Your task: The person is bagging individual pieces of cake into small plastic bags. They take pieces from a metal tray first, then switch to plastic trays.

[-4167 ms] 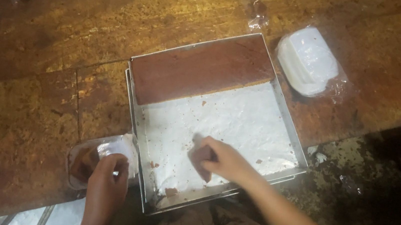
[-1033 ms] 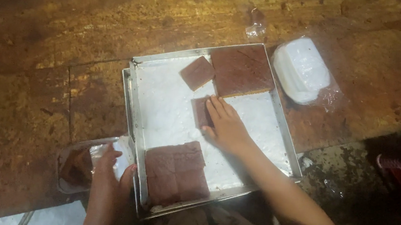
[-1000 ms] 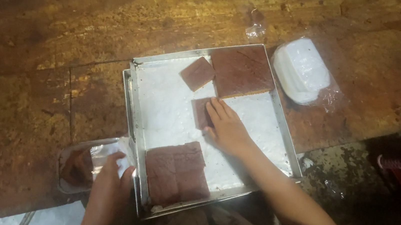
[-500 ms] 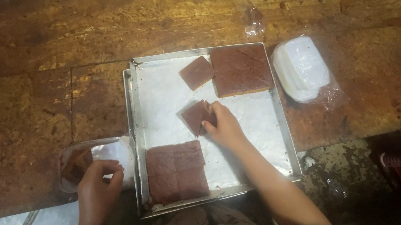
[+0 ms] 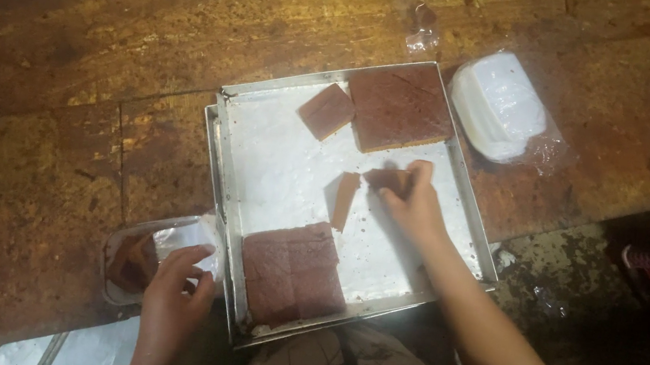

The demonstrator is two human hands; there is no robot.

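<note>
A worn wooden bench [image 5: 63, 120] carried one paper-lined metal tray [image 5: 223, 164] holding five brown cake pieces: two slabs and three small cuts. The right hand [image 5: 414, 205] pinched one small piece [image 5: 387, 180] mid-tray, another [image 5: 343, 200] just beside it. The left hand [image 5: 171, 304], fingers curled, gripped a clear plastic container [image 5: 139, 255] left of the tray.

I'm seeing a brown cake slice [image 5: 388, 181] lying in the tray's [image 5: 466, 198] centre; a clear tub [image 5: 138, 261] is sitting at eight o'clock.
</note>
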